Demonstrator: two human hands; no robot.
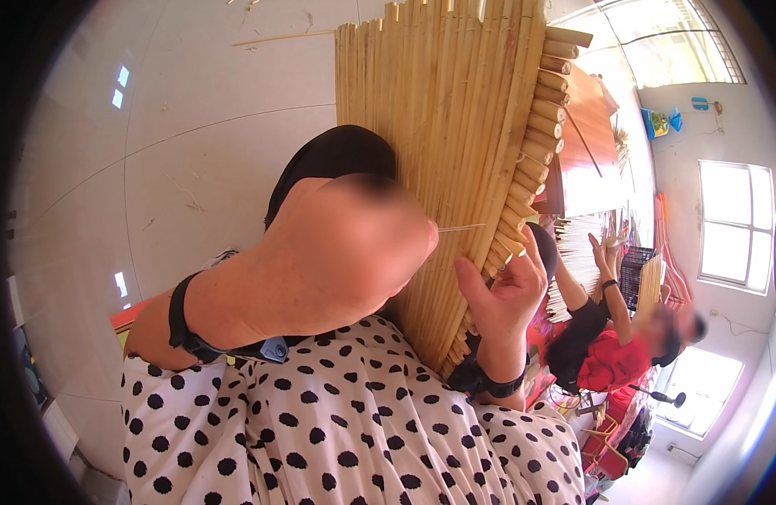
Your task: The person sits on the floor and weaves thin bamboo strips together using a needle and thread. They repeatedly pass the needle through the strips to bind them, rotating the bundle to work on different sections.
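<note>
A mat of pale yellow reed stalks point(442, 118), laid side by side, slants across my lap, its cut round ends stacked along the right edge. My left hand point(346, 244) is raised close over the mat's left side, fingers curled and partly blurred. A thin pale thread point(463, 227) runs from it to the stalks. With my right hand point(510, 290) I grip the mat's right edge, thumb on top and fingers around the stalk ends. Both wrists wear black straps, the left one with a small device point(274, 349).
Pale floor tiles point(211, 76) with stray straw bits lie at the left. To the right are a reddish-brown table point(585, 126), loose stalks point(577, 244), and a seated person in red point(615, 362) with a raised hand. Polka-dot cloth point(346, 421) covers my lap.
</note>
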